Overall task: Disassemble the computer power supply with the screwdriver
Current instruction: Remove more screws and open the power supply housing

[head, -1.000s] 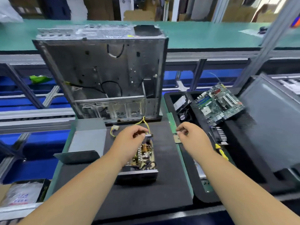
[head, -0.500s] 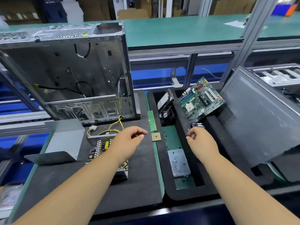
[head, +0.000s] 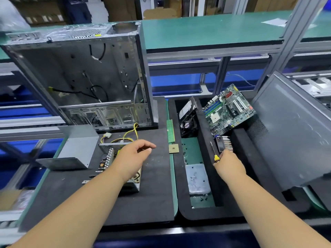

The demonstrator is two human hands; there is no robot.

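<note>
The opened power supply [head: 109, 158] lies on the black mat, its circuit board bare and yellow wires trailing toward the case. Its grey metal cover [head: 75, 149] lies to the left of it. My left hand [head: 133, 158] hovers over the power supply's right side with relaxed fingers, holding nothing. My right hand [head: 229, 164] grips the yellow handle of a thin screwdriver [head: 214, 152] over the black foam tray, its shaft pointing away from me. Most of the handle is hidden in my fist.
An empty computer case [head: 86, 81] stands upright behind the mat. A RAM stick [head: 170, 130] and a CPU chip [head: 173, 148] lie on the green strip. The foam tray [head: 180, 203] holds a motherboard [head: 229, 110], fan [head: 188, 125], heatsink [head: 225, 143] and loose screws. A grey side panel [head: 293, 133] leans at the right.
My right hand moved right into the tray and took hold of the screwdriver. My left hand lifted off the power supply and opened. The view swung to the right.
</note>
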